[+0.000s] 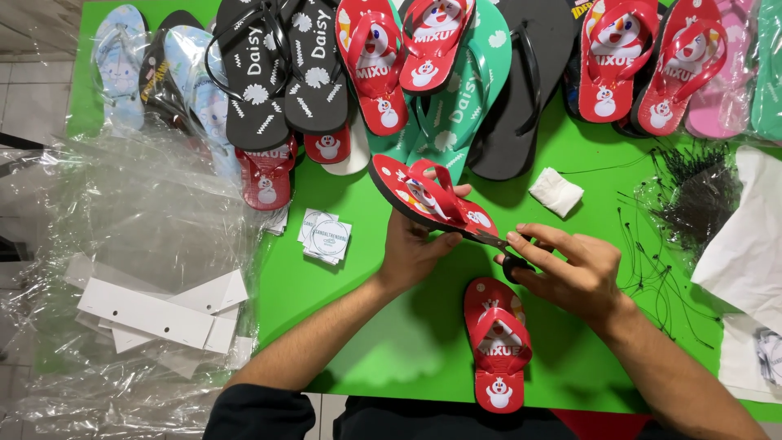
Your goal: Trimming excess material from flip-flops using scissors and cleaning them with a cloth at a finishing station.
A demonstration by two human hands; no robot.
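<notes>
The red flip-flop with a cartoon snowman print sits in the left hand, raised just above a bright green table. Its long axis runs on a diagonal, one end up and to the left, the other down and to the right, with the strap side facing up. The left hand's fingers are closed round its lower edge, thumb across the sole. The right hand is closed on black-handled scissors, whose blades meet the lower right end of the flip-flop.

A second red flip-flop lies flat on the table between the forearms, its long axis running towards the person, close to the near edge. Along the far edge, rows of flip-flops overlap: black ones, green ones, more red pairs and pale blue ones. A small stack of round-printed labels lies left of the hands, a folded white cloth just beyond them, and a heap of thin black ties to the right. Clear plastic bags and white card strips spill over the left edge onto the tiled floor. The barest green lies near the front edge, left of the second flip-flop.
</notes>
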